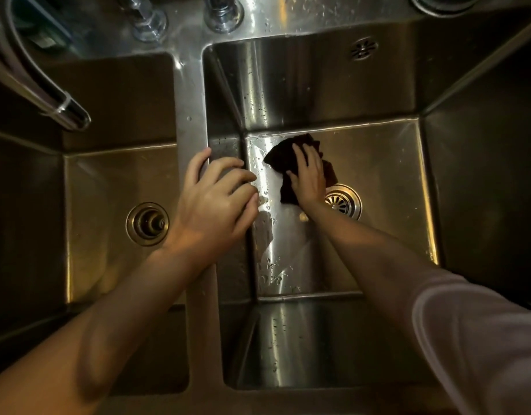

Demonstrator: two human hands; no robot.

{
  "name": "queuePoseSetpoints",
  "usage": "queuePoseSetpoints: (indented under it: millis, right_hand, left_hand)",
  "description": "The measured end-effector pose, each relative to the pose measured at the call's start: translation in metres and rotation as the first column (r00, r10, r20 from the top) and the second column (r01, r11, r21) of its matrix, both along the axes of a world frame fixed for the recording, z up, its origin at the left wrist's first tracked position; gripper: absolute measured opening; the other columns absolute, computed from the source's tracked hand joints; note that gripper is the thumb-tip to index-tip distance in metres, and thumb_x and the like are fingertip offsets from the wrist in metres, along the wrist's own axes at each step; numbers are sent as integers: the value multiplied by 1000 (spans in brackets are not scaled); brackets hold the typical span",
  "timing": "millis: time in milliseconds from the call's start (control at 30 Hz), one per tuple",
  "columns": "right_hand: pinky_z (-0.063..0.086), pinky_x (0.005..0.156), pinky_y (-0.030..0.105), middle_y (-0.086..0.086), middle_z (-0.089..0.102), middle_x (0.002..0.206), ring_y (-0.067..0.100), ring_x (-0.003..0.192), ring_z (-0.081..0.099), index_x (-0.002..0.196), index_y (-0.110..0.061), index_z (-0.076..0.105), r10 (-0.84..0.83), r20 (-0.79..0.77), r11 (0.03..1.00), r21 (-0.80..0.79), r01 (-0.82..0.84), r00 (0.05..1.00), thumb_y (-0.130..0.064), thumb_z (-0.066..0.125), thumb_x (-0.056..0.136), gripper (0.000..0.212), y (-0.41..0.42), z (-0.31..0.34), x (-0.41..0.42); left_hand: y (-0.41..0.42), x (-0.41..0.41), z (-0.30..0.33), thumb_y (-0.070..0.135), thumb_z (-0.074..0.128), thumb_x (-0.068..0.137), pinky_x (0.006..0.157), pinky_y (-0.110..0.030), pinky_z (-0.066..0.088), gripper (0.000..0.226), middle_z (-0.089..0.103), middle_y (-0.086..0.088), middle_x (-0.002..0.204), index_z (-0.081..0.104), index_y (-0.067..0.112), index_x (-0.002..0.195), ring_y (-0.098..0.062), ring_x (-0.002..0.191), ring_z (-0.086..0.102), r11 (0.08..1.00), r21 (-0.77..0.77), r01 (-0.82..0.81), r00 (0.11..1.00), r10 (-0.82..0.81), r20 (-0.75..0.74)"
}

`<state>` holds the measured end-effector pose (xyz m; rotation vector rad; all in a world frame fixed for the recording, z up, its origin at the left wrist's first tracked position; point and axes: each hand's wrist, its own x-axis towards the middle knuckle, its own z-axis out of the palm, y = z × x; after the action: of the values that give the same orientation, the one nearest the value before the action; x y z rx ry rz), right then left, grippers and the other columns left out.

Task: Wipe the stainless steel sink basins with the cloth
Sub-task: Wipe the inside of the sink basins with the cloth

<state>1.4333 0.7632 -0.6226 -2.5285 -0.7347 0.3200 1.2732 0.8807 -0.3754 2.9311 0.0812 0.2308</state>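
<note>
While the right hand (307, 175) presses the dark cloth (300, 166) flat against the floor of the right basin (387, 181), its fingers (310, 152) lie spread and fairly straight on top of the fabric, pushing rather than pinching; the cloth sits just beside the drain (345, 202), on the side toward the divider (192, 127), with crumpled edges showing past the fingertips toward the back wall. The left hand (216, 199) rests on the divider, fingers loosely curled over its edge and holding nothing, seemingly bracing the body; it is well clear of the cloth. Water drops cling to the basin floor between cloth and divider, so the next stroke probably runs that way; the right hand alone is placed for it. The left basin (108, 181), beyond the divider from the drain, looks unwiped as yet; a tap spout (63, 106) hangs over it.
</note>
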Motion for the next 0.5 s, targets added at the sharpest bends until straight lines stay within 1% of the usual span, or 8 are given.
queuePoseSetpoints:
  millis: [67,133,233,300,333,367,433,500]
  right_hand:
    - [20,118,44,15,35,150,32,141,26,148,-20,33,29,16,999,-26,-28,999,-13,59,89,65,13,-2,4]
    - [20,115,50,15,36,149,35,141,27,147,-25,34,88,58,994,-69,-84,994,-17,57,91,61,15,-5,-2]
    - [34,106,56,18,48,141,39,133,42,137,-22,51,239,203,970,-80,-228,950,-26,53,90,47,-4,-18,-16]
    - [40,102,54,16,53,137,37,129,48,135,-21,52,382,279,924,-94,-371,881,-30,48,90,46,-28,-24,-18]
    - [41,102,53,15,54,136,35,128,48,136,-20,49,419,285,906,-64,-418,862,-28,51,90,47,-39,-25,-16]
    - [41,103,53,15,55,136,34,129,48,138,-16,47,414,262,905,-11,-426,872,-24,59,88,52,-47,-23,-13]
    - [42,104,52,15,55,135,33,130,47,138,-9,46,369,178,920,70,-385,912,-16,70,83,61,-55,-20,-5]
    - [44,103,50,15,56,134,33,129,49,136,-7,50,297,159,944,101,-315,942,-15,71,83,57,-48,-18,5]
  left_hand:
    - [0,0,1,24,46,95,111,-51,26,32,70,-4,103,73,10,87,-27,111,58,1000,0,0,1000,0,-12]
    - [0,1,2,25,46,95,110,-51,25,31,70,-3,103,73,11,88,-27,112,58,1000,1,1,1000,-1,-22]
    - [0,1,2,25,46,95,110,-51,26,32,71,-3,103,74,10,88,-27,111,58,1000,18,0,1000,1,-27]
    - [0,1,2,25,47,95,110,-51,25,32,71,-3,103,74,11,88,-27,111,58,1000,29,-1,1000,2,-31]
    - [0,0,1,25,47,95,110,-51,25,31,71,-2,103,74,11,88,-26,110,58,1000,29,-1,999,1,-33]
    - [0,0,1,25,47,95,110,-50,25,31,71,-2,102,74,12,87,-25,110,58,1000,27,0,999,0,-34]
    - [0,0,1,25,47,94,110,-51,25,31,71,-2,102,74,12,87,-25,110,58,1000,24,1,999,0,-38]
    - [0,0,1,26,47,94,110,-51,25,31,70,-2,103,73,12,87,-25,110,59,1000,22,-3,999,4,-40]
